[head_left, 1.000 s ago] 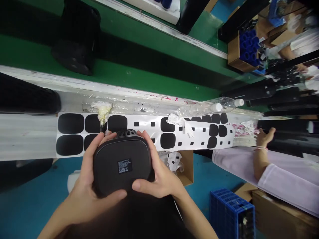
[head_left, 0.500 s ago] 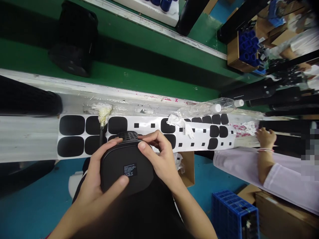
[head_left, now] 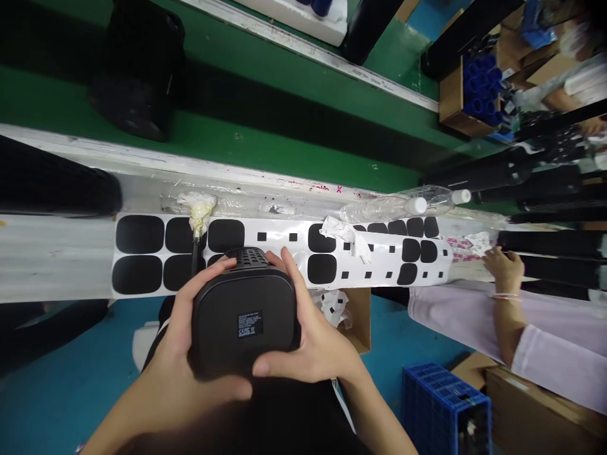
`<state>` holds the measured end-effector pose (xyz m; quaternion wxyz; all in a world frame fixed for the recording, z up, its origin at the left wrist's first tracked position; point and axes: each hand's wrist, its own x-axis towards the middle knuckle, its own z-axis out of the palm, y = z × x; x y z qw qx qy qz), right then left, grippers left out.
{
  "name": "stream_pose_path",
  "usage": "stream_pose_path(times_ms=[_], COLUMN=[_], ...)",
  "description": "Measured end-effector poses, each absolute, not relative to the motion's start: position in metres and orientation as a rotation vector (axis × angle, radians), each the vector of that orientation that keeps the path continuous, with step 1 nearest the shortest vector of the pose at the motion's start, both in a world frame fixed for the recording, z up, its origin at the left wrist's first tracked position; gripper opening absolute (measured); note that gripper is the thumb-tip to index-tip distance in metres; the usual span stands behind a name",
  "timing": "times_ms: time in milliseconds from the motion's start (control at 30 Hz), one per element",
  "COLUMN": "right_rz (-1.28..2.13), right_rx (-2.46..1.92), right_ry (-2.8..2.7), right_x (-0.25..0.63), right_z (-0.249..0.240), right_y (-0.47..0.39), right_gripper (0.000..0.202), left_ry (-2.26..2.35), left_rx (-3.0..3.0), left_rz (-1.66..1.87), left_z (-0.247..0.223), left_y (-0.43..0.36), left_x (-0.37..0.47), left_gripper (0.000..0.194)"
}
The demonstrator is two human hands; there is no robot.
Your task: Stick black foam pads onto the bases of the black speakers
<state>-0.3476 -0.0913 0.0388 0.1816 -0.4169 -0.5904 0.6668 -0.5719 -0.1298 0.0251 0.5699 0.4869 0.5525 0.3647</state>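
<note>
Between both hands is a black speaker, its rounded flat end turned toward me. A small printed label sits in the middle of that end, and the perforated grille shows along the far side. My left hand wraps the left edge, fingers over the top and thumb low. Around the right edge curls my right hand, its thumb near the lower rim. Just beyond the speaker lies a white sheet of black pads, rounded ones and small squares. A brush with a yellowish clotted head rests across the sheet.
A crumpled white tissue lies on the sheet, with clear bottles behind it. Black cylinders stand at the left. The green conveyor runs behind. A co-worker's hand, a cardboard box and a blue crate are rightward.
My right hand has moved from the top edge of the speaker to its right side, thumb now low. My left thumb has slid down off the label area toward the lower rim.
</note>
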Motion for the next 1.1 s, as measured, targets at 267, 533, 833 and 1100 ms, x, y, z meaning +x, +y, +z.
stream_pose_path(times_ms=[267, 533, 833, 1100], right_rz=[1.909, 1.646, 1.962, 2.016], right_rx=[-1.053, -1.368, -1.294, -1.217], right_ry=[-1.509, -1.214, -0.751, 0.002], right_x=[-0.34, -0.372, -0.386, -0.381], right_z=[0.035, 0.039, 0.032, 0.058], right_y=[-0.08, -0.087, -0.092, -0.096], right_gripper=[0.075, 0.025, 0.066, 0.078], left_ry=[1.378, 1.438, 1.394, 1.116], left_rx=[1.028, 0.64, 0.777, 1.733], left_rz=[0.839, 0.994, 0.935, 1.101], left_z=[0.037, 0.047, 0.031, 0.053], left_y=[-0.127, -0.111, -0.111, -0.122], left_x=[-0.562, -0.549, -0.552, -0.545], left_gripper=[0.067, 0.025, 0.03, 0.036])
